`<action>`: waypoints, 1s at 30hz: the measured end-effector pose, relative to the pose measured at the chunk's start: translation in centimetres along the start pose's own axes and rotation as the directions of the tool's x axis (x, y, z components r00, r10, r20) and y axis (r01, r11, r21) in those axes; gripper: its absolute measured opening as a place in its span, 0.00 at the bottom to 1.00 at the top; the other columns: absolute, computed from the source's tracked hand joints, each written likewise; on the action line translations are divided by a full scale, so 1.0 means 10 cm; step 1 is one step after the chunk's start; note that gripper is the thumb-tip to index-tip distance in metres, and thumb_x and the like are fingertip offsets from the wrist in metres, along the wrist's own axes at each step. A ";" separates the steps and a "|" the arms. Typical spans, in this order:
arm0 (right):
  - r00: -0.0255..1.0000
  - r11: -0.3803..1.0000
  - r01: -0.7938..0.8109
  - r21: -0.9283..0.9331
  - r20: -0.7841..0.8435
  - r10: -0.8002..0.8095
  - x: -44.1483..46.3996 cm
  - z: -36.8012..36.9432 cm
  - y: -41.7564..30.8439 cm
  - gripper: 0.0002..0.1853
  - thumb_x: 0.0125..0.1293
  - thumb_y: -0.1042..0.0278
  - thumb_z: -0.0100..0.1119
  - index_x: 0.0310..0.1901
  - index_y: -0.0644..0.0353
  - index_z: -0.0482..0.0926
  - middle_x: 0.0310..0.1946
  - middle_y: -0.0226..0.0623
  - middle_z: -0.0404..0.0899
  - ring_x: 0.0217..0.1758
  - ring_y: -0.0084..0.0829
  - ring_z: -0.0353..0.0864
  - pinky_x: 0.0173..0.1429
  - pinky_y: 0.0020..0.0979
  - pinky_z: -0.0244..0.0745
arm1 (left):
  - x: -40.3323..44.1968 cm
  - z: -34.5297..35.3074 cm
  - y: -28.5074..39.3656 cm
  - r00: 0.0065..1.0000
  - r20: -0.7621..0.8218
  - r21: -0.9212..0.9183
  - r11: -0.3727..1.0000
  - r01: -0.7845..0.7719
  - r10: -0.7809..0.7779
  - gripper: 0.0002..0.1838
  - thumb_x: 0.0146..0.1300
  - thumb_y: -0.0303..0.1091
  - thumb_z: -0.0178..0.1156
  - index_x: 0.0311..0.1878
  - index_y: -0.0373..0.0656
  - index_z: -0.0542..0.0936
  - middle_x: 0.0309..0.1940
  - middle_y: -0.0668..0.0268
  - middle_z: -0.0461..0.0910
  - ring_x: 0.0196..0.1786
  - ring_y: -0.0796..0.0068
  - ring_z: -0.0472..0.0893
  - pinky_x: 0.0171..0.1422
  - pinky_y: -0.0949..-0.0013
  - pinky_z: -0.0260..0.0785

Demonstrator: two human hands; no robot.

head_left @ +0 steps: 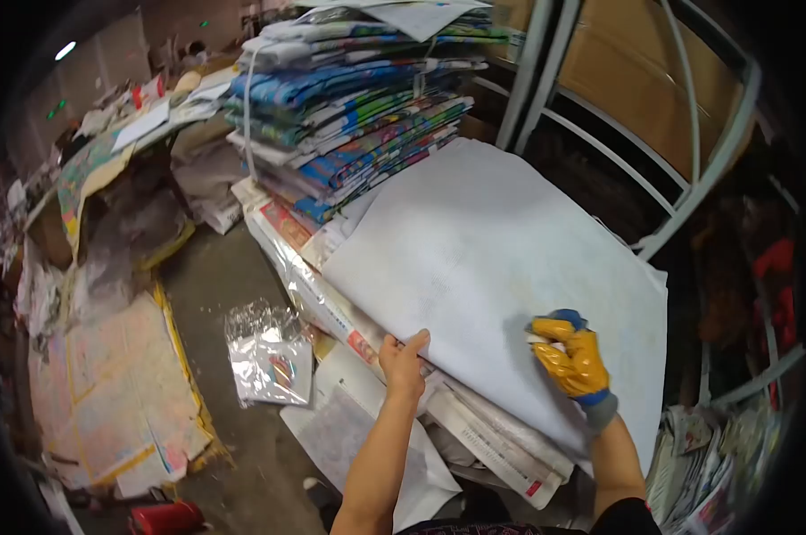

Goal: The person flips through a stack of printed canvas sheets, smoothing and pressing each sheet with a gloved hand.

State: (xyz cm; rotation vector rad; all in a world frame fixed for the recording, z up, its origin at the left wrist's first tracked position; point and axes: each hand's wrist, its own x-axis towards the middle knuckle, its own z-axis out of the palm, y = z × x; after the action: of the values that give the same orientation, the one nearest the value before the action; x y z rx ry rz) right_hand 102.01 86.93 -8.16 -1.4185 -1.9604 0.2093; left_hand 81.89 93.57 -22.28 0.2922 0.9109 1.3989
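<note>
Apparent step: working the white sheet [474, 241]. Left hand [403, 366] at its left edge, grip unclear; gloved right hand [572, 358] clenched, contents unclear. Next likely needs edge steadied.

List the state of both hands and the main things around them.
White sheet: spread, nearly flat
Left hand: bare, at the white sheet's edge
Right hand: gloved, curled over the white sheet; grip unclear
Printed stack: folded, strapped
Clear packet: lying flat
</note>
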 end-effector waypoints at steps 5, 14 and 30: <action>0.984 0.985 0.171 -0.031 0.056 -0.169 0.39 0.29 0.01 0.12 0.52 0.69 0.64 0.40 0.60 0.79 0.30 0.42 0.76 0.30 0.39 0.73 0.34 0.33 0.68 | -0.23 0.12 0.16 0.999 -0.038 0.001 1.000 -0.010 0.010 0.18 0.51 0.24 0.64 0.44 0.38 0.69 0.41 0.61 0.75 0.41 0.73 0.76 0.40 0.73 0.70; 0.959 0.949 0.269 -0.162 0.138 -0.248 0.65 0.97 0.00 0.08 0.52 0.69 0.60 0.35 0.59 0.78 0.26 0.45 0.76 0.30 0.45 0.75 0.34 0.40 0.70 | -0.17 0.06 0.07 0.979 0.195 -0.096 0.992 0.082 -0.062 0.27 0.51 0.23 0.64 0.55 0.33 0.66 0.47 0.60 0.74 0.48 0.69 0.75 0.53 0.69 0.69; 0.856 0.916 0.397 -0.056 0.383 -0.348 1.26 1.08 0.16 0.11 0.51 0.71 0.61 0.38 0.61 0.77 0.25 0.45 0.76 0.27 0.46 0.74 0.32 0.40 0.71 | -0.20 0.07 0.01 0.995 0.099 0.062 0.998 -0.019 0.012 0.27 0.51 0.25 0.65 0.53 0.31 0.66 0.46 0.60 0.73 0.47 0.70 0.74 0.54 0.69 0.66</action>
State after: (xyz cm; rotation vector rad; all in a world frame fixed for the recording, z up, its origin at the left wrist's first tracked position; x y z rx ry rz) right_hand 94.60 101.46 -11.49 -1.0987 -2.5607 0.1735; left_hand 82.47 92.01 -21.04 0.4132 0.8736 1.3598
